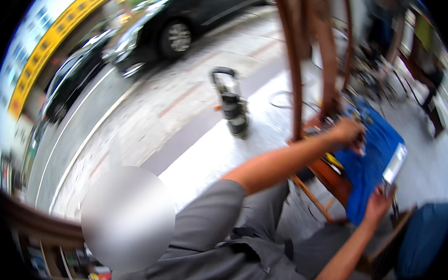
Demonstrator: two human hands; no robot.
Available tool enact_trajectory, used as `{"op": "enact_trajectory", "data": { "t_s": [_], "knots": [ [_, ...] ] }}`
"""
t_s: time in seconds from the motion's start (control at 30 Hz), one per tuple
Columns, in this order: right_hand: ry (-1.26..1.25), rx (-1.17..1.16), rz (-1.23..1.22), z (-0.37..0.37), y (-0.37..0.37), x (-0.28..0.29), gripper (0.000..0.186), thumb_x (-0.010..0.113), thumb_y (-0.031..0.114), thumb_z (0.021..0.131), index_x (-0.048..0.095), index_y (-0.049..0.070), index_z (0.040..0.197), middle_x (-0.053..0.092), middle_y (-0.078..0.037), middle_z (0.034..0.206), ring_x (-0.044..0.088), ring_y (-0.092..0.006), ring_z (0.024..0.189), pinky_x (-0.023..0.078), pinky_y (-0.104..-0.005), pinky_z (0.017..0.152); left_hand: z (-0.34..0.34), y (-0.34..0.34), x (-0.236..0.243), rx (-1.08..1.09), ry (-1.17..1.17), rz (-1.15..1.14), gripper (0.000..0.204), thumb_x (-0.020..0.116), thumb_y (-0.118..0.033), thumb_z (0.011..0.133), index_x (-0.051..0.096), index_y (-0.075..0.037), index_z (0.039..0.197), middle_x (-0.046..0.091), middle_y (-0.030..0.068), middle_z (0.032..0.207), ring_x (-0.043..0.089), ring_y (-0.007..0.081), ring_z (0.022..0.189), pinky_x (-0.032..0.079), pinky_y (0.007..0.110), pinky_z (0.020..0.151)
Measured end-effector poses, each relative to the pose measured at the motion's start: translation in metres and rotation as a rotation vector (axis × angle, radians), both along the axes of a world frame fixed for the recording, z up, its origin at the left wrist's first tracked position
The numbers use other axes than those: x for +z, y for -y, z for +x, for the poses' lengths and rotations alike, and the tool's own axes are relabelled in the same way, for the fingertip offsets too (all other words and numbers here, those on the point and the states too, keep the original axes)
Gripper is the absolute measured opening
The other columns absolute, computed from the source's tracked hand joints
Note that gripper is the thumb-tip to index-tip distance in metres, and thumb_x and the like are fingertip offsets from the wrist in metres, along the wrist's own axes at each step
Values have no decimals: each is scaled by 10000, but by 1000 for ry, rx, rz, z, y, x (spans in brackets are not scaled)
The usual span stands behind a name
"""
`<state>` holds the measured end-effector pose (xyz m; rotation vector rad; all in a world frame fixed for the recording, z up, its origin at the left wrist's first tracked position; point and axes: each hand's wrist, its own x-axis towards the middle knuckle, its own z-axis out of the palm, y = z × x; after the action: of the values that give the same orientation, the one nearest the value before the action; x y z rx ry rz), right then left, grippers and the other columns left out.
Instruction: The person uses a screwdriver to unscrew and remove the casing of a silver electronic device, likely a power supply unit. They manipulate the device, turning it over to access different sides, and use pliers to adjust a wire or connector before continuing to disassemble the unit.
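Neither of my hands shows in the head view. A person in a grey shirt (203, 240) sits close below me and reaches to the right with both arms. One of that person's hands (348, 131) rests on the far end of a blue cloth (369, 163), among small blurred items. The person's other hand (380, 204) grips the cloth's near edge, just below a flat grey-white piece (395, 161) lying on it. The cloth drapes over a low wooden table (333, 178).
Reddish wooden posts (293, 67) rise just behind the table. A black machine with a handle (233, 107) stands on the pale pavement. Dark cars (190, 16) are parked along the road at the top left. A blue seat (424, 242) is at the right.
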<state>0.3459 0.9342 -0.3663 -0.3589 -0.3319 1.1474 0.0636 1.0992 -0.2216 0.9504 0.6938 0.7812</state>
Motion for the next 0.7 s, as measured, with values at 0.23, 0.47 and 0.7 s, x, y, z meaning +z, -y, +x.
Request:
{"op": "enact_trajectory", "data": {
  "t_s": [0.23,0.47,0.7],
  "knots": [
    [201,3,-71,11,-3,15,522,470,296,1116,356,24,1547,600,-198,1223,606,-227,888,530,-295,676,4,-8,-9,153,-387,544,284,553,-120,892,659,109,762,687,229,679,690,334,509,596,429,487],
    [203,89,40,43,-14,-7,505,477,265,1108,363,30,1540,591,-231,1216,626,-254,928,564,-302,713,-3,11,26,197,-661,797,268,636,-208,860,762,18,932,672,279,997,676,397,1004,530,503,892],
    [208,21,-37,17,-13,10,527,506,289,1096,373,23,1530,575,-194,1176,589,-228,919,544,-290,715,-12,16,36,513,-360,1046,256,630,-177,861,759,40,899,479,340,1442,543,477,1227,450,484,1045]
  ]
}}
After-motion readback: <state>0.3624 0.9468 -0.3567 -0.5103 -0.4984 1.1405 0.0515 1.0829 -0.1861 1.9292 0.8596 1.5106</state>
